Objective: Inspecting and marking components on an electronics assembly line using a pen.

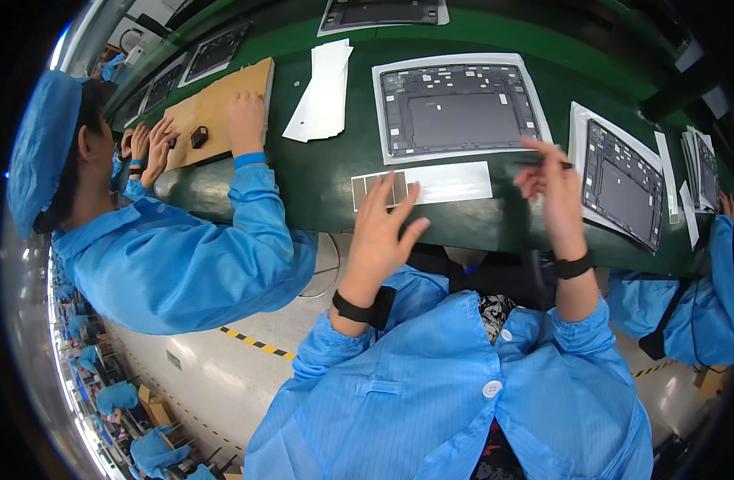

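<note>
In front of you, a dark green tabletop stretches across the upper part of your view, its surface catching soft glare. Below its near edge you have a pale, glossy floor, crossed by black-and-yellow striped tape to your left, with more stripes showing at your right. A small dark plate sits in the floor. Along your far left, a bright white band of light bends with the lens beside distant rows of workstations, too small to make out.
</note>
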### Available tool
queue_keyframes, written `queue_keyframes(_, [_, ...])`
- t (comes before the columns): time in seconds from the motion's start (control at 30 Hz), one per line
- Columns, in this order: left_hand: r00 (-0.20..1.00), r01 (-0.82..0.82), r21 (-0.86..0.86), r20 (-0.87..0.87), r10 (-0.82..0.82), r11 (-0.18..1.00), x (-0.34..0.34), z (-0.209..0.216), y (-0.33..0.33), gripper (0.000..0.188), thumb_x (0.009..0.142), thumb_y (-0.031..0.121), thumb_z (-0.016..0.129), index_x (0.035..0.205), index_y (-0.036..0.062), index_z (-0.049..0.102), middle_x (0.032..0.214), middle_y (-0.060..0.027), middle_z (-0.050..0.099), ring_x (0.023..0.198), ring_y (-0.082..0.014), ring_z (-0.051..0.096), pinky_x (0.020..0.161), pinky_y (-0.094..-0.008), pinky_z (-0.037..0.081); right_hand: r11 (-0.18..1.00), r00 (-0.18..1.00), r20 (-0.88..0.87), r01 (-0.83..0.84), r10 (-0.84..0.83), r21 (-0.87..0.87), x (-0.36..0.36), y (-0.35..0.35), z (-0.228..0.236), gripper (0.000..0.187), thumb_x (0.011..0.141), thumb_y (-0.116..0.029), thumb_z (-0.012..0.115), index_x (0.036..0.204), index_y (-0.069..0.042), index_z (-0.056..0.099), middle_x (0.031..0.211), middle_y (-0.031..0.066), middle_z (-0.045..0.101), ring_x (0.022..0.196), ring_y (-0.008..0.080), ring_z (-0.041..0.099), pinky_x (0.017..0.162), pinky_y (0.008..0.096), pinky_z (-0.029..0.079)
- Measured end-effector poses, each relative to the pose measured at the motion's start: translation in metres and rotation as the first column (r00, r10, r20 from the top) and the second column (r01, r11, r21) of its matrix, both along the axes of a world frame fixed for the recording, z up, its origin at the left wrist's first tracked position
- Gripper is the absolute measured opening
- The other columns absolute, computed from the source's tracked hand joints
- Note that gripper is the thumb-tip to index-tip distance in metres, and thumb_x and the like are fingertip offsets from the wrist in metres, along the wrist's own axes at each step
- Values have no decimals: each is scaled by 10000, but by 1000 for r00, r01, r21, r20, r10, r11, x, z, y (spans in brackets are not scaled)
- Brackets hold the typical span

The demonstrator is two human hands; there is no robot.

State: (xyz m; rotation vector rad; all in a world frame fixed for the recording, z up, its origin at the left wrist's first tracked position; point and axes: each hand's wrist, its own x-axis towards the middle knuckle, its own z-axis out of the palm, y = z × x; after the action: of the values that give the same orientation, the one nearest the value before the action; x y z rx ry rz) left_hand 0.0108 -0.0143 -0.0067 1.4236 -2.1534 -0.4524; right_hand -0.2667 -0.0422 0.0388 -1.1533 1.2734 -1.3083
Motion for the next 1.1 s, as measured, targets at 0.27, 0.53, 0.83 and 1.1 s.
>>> queue_keyframes(0.27, [977,-34,-76,208,50,996,-12,-14,7,542,874,500,609,1334,215,583,1494,-223,328,1374,-454,285,1091,-594,235,973,982,-10,-184,187,138,83,-16,-36,186,907,-140,641,970,34,659,756,68,675,639,99,642,563,229,495])
queue_keyframes(0.53, [982,-49,-110,176,68,993,-11,-18,5,532,855,489,637,1308,214,604,1474,-229,350,1363,-453,305,1076,-604,256,982,951,-249,-172,185,72,94,-27,-44,163,881,-119,609,902,36,655,691,54,653,612,94,636,565,233,489])
queue_keyframes(0.83, [986,-68,-78,146,78,995,-11,-14,4,501,861,455,648,1295,208,615,1448,-225,377,1353,-451,315,1070,-601,265,997,997,11,-70,70,14,92,-31,-29,230,906,-55,569,1106,32,641,764,75,667,647,103,631,567,214,464])
queue_keyframes(1.1, [967,-212,69,-130,220,975,8,32,-93,185,889,183,635,925,2,624,862,-172,646,858,-354,632,755,-433,500,991,992,13,-123,124,-57,91,-143,-38,222,916,-108,579,1109,0,601,790,74,666,704,122,659,603,223,488])
